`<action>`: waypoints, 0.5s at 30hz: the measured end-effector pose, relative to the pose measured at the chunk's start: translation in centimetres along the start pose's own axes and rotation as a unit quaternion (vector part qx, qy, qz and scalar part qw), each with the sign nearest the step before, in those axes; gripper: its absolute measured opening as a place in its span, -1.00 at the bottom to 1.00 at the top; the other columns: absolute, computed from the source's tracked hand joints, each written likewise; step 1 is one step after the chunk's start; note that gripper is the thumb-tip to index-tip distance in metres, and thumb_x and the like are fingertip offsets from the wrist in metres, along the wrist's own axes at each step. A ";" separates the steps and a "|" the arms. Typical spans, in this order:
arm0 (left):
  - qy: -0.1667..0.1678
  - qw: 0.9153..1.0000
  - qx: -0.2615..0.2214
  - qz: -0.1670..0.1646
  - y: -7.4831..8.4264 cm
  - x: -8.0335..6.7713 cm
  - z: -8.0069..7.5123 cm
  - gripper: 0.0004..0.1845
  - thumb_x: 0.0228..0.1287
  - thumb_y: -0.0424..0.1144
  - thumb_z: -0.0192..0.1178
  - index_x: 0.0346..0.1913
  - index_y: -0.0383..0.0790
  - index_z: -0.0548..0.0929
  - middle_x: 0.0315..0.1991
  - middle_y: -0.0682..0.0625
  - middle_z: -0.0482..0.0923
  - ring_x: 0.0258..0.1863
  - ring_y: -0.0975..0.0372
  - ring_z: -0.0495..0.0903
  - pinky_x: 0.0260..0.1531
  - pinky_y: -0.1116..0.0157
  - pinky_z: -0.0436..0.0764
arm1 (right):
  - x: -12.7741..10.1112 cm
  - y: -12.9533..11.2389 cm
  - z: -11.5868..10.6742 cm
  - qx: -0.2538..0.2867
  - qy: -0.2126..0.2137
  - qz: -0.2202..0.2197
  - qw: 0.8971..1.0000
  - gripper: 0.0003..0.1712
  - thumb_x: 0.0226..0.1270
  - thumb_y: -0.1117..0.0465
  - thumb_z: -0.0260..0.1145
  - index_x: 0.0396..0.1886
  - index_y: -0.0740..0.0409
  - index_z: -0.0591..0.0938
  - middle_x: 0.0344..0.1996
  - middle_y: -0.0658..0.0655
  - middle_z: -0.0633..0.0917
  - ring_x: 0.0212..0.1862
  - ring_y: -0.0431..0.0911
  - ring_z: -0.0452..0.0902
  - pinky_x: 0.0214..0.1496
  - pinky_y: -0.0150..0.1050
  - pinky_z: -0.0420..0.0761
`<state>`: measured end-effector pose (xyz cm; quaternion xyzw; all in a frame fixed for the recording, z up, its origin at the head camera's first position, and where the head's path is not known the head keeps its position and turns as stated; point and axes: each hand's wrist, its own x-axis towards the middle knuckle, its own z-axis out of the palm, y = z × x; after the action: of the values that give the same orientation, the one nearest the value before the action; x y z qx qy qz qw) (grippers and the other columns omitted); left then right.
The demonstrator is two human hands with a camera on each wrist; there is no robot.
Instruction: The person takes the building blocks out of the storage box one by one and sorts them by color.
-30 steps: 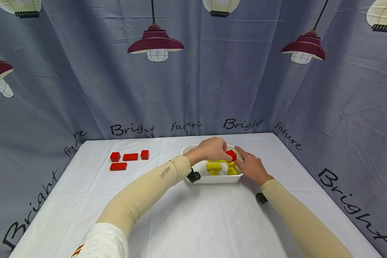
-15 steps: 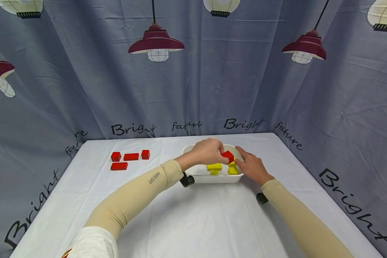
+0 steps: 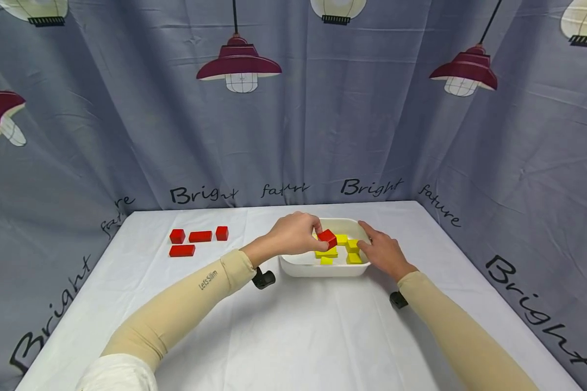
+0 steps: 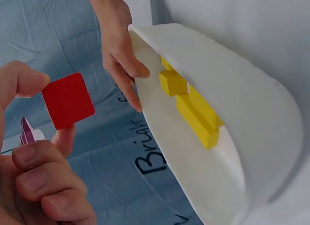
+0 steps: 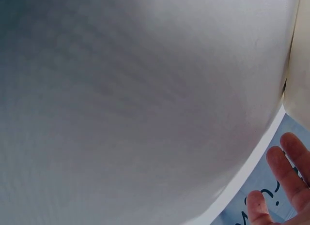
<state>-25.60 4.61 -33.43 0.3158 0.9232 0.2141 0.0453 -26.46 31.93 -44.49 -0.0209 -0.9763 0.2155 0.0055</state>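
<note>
Left hand (image 3: 293, 234), at the centre of the head view, pinches a small red wooden cube (image 3: 327, 238) between thumb and fingertips, holding it above the near left part of a white oval plastic basin (image 3: 323, 269). From the left wrist camera the same red cube (image 4: 68, 100) shows as a flat square face at the left of the frame, thumb above it and curled fingers (image 4: 46, 176) below, clear of the basin's rim (image 4: 160, 118).

Right hand (image 3: 382, 251), just right of centre in the head view, rests against the right rim of the basin with fingers nearly straight and nothing grasped; the left wrist view shows its fingers (image 4: 123, 65) lying over the rim at the upper middle of the frame. Only three of its fingertips (image 5: 286, 179) appear in the lower right corner of the right wrist view, above the white cloth.

Inside the basin lie several yellow wooden blocks (image 3: 339, 250), some touching one another; one long block (image 4: 196, 116) and a smaller cube (image 4: 172, 82) are clear in the left wrist view.

At the centre left of the head view, well apart from the basin, four red wooden blocks (image 3: 195, 240) lie on the white-clothed counter (image 3: 293, 336). Behind hangs a grey-blue curtain printed with lamps (image 3: 239, 65).
</note>
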 end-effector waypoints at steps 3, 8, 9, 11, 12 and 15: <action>0.010 1.000 0.003 -0.006 -0.9 -0.6 -0.2 -0.74 0.12 0.09 0.34 -0.31 0.01 0.65 -0.59 0.12 0.50 -0.57 0.24 0.46 -0.59 0.32 0.39 | -0.1 -0.1 0.0 -0.001 -0.001 -0.001 1.000 -0.24 0.51 -0.04 -0.04 0.63 -0.04 0.07 0.43 0.35 0.39 0.37 0.33 0.36 0.42 0.40 0.12; 0.023 1.000 0.001 -0.013 -2.5 -1.6 -0.3 -0.74 0.12 0.10 0.32 -0.30 0.00 0.64 -0.59 0.11 0.51 -0.60 0.24 0.43 -0.61 0.32 0.35 | 0.0 -0.1 0.0 0.000 -0.002 0.002 1.000 -0.24 0.51 -0.05 -0.04 0.63 -0.05 0.06 0.44 0.35 0.38 0.38 0.33 0.34 0.43 0.40 0.11; 0.025 1.000 -0.001 -0.016 -2.8 -1.8 -0.4 -0.74 0.12 0.09 0.32 -0.30 0.00 0.64 -0.59 0.11 0.51 -0.61 0.24 0.42 -0.61 0.32 0.35 | 0.0 -0.1 0.0 0.001 -0.002 0.002 1.000 -0.24 0.51 -0.05 -0.04 0.63 -0.05 0.06 0.44 0.35 0.38 0.39 0.33 0.33 0.43 0.41 0.10; 0.029 0.999 -0.004 -0.021 -3.3 -2.2 -0.5 -0.74 0.11 0.08 0.31 -0.30 0.00 0.65 -0.61 0.11 0.49 -0.63 0.24 0.41 -0.61 0.32 0.34 | 0.0 0.0 0.0 0.002 -0.003 0.003 1.000 -0.24 0.51 -0.05 -0.04 0.64 -0.05 0.05 0.44 0.35 0.38 0.39 0.32 0.33 0.43 0.41 0.10; 0.032 0.999 -0.005 -0.024 -3.6 -2.4 -0.5 -0.74 0.11 0.08 0.30 -0.30 0.00 0.65 -0.62 0.11 0.48 -0.63 0.24 0.40 -0.61 0.32 0.34 | 0.0 -0.1 -0.1 0.002 -0.004 0.003 1.000 -0.23 0.51 -0.05 -0.04 0.64 -0.05 0.05 0.44 0.35 0.37 0.39 0.33 0.33 0.42 0.41 0.11; 0.035 0.999 -0.007 -0.039 -4.3 -3.0 -0.7 -0.73 0.09 0.07 0.31 -0.28 -0.02 0.66 -0.64 0.10 0.46 -0.63 0.24 0.40 -0.60 0.31 0.35 | 0.1 -0.1 -0.1 0.003 -0.004 0.002 1.000 -0.23 0.51 -0.05 -0.04 0.64 -0.05 0.05 0.44 0.36 0.38 0.38 0.32 0.33 0.42 0.41 0.10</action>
<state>-25.82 -0.51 -34.81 0.2716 0.9344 0.2294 0.0230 -26.53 31.91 -44.36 -0.0220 -0.9756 0.2182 0.0014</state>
